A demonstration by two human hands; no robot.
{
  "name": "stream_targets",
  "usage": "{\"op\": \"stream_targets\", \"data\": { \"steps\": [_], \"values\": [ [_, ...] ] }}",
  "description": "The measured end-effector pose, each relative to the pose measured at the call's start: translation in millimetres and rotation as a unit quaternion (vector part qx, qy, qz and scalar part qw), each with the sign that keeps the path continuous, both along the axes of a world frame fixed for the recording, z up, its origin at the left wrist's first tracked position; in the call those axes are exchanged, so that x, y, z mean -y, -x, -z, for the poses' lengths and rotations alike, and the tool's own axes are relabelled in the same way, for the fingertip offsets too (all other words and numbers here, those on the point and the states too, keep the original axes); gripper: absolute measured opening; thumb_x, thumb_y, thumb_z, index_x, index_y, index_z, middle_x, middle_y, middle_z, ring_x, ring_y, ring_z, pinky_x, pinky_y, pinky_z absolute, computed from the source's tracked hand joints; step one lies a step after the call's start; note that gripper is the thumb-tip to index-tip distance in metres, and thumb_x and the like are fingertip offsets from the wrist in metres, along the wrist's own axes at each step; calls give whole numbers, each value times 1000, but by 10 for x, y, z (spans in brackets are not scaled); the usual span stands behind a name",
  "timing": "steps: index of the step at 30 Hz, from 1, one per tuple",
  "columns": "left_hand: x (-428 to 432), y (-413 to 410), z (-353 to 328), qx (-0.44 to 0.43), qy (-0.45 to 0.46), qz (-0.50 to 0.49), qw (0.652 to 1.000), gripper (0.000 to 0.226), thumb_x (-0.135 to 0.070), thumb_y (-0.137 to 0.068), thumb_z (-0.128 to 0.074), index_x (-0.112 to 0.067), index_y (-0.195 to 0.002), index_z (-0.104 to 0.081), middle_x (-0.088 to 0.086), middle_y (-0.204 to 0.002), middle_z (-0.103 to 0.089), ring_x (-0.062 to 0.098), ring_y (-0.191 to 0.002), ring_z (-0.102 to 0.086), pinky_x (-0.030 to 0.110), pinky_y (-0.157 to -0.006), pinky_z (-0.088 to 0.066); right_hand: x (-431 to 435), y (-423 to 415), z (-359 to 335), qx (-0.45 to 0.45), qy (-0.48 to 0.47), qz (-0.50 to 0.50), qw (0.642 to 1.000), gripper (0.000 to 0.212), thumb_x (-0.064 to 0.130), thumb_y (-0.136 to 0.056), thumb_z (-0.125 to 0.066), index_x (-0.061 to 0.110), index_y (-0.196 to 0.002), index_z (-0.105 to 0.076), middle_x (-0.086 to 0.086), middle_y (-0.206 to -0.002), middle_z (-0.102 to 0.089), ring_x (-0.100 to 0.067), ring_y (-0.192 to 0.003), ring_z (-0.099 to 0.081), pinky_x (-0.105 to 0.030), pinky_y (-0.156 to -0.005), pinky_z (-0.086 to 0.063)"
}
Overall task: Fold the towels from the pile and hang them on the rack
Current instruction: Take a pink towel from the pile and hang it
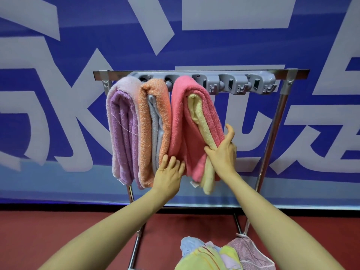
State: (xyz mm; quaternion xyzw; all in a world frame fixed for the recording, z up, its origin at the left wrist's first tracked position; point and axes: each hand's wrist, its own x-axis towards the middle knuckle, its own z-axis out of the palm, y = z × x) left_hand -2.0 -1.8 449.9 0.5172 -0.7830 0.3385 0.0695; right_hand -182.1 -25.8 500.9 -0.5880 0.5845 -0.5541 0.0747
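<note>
Because each is draped over the rack's steel bar [292, 72] as a folded loop, the lilac terry towel [121, 133] and the nubbly orange towel [153, 123] hang snug at the left. Beside them the left hand [169, 172] presses flat, fingers straight, on the plush pink towel [187, 123] (steadying it, I judge) while the right hand [224, 152] curls round its right edge, squaring a yellow layer, perhaps a second towel. Further right runs a grey plastic hook strip [243, 82]; the crumpled pile [214, 254] waits below.

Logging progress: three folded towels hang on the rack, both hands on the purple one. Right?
No: the head view shows the left hand and right hand on the pink towel, not the purple towel; three folded towels do hang on the rack.
</note>
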Motion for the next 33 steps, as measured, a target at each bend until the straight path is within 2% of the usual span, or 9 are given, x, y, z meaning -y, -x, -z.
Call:
{"op": "stream_targets", "data": {
  "steps": [4,7,11,17,20,23,25,27,33],
  "values": [
    [-77,15,-53,41,2,46,998,37,-22,-71,-64,-6,-104,-72,10,-108,-66,31,-115,-48,46,-111,-15,-5,71,-53,-13,6,8,1000,88,15,-73,-76,21,-140,-19,1,-90,-56,-33,-94,-58,-49,-97,-44],
    [-70,29,-93,120,-29,67,990,46,-19,-80,-36,-5,-103,-74,11,-114,-69,31,-116,-59,47,-116,-8,-31,166,-97,-20,15,18,1000,87,15,-74,-74,19,-142,-19,-5,-98,-61,-36,-100,-56,-45,-96,-43],
    [48,158,-196,181,-65,50,980,50,-28,-85,-32,-11,-109,-73,9,-114,-69,27,-114,-61,49,-116,-4,-53,234,-128,-18,11,20,1000,86,18,-76,-72,22,-143,-17,-9,-106,-61,-37,-106,-53,-45,-90,-45],
    [179,234,-378,129,-103,-67,984,52,-35,-101,-29,-6,-144,-36,7,-143,-46,27,-139,-26,40,-118,7,-66,208,-124,-27,2,8,1000,85,16,-78,-71,21,-144,-18,-3,-101,-58,-33,-104,-53,-43,-97,-42],
    [134,187,-356,111,-113,-75,984,45,-27,-99,-34,-8,-136,-51,7,-137,-52,29,-136,-29,44,-118,5,-80,111,-89,-35,1,5,999,85,17,-77,-71,20,-145,-19,0,-94,-55,-32,-99,-54,-44,-101,-40],
    [-41,110,-258,83,-61,25,994,28,-23,-80,-50,-18,-93,-75,6,-99,-65,30,-108,-55,50,-115,-9,-81,0,-28,-34,-4,-6,999,88,19,-76,-72,21,-144,-18,-1,-93,-56,-33,-97,-56,-47,-98,-42],
    [-130,45,-152,-3,-23,125,992,25,-18,-72,-50,-14,-84,-71,8,-97,-65,30,-97,-59,46,-106,-26,-87,-80,33,-17,-9,-25,999,89,23,-74,-72,28,-142,-15,-2,-95,-59,-35,-99,-57,-49,-93,-46],
    [-192,8,-75,-120,-13,179,976,30,-9,-74,-53,-9,-101,-66,13,-114,-61,31,-106,-55,41,-99,-36,-105,-158,97,17,-26,-50,998,89,28,-73,-71,35,-139,-13,-8,-104,-64,-37,-102,-57,-50,-88,-49],
    [-357,77,-197,-379,-29,144,914,43,-18,-89,-35,5,-117,-60,20,-119,-58,27,-109,-48,33,-95,-39,-190,-284,173,78,-49,-136,986,97,35,-72,-79,36,-139,-10,-8,-128,-56,-28,-106,-62,-47,-90,-51]
  ]
}}
